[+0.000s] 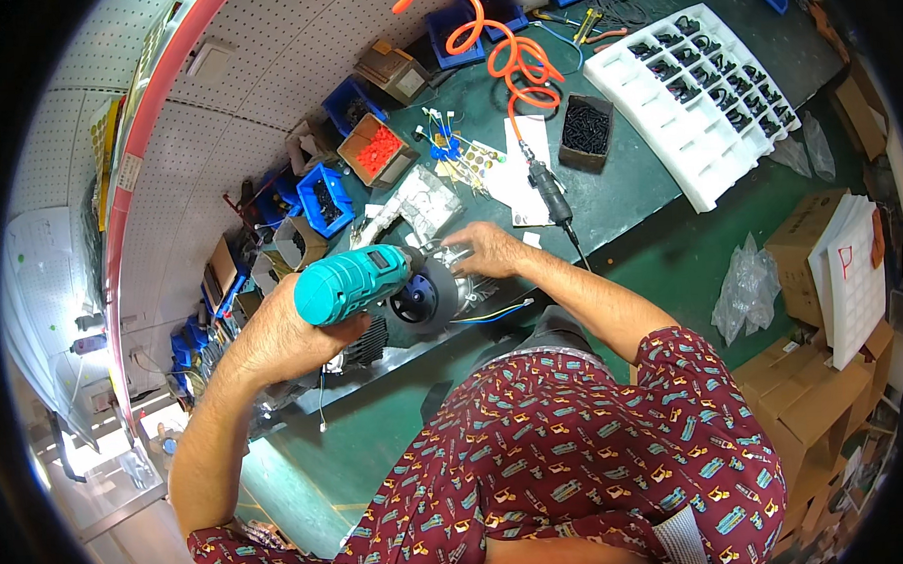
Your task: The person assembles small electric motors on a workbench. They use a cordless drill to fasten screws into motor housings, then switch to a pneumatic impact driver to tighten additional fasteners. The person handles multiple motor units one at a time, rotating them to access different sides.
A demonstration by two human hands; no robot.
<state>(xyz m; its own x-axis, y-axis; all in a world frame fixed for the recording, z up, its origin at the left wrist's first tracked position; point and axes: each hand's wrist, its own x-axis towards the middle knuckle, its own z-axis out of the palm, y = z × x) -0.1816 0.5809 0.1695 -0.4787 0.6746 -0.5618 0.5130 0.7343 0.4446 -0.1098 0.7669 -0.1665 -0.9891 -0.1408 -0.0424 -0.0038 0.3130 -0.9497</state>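
Note:
My left hand (292, 339) is closed around the grip of a teal cordless drill (344, 286). The drill's chuck points right, at the upper edge of a round motor-like assembly (434, 300) with a dark, spoked disc and a silver metal body. My right hand (492, 251) bends its fingers over the silver part, close to the chuck; its fingertips are partly hidden. Yellow and blue wires (497, 313) trail from the assembly toward the bench's near edge. Left of it sits a black finned part (366, 343), partly covered by the drill.
On the green bench (632, 191) lie a black inline screwdriver (548, 191) on a coiled orange hose (511, 56), a box of black screws (585, 131), an orange-filled box (375, 153) and blue bins (324, 200). A white foam tray (689, 105) holds black parts. Cardboard boxes (809, 260) stand right.

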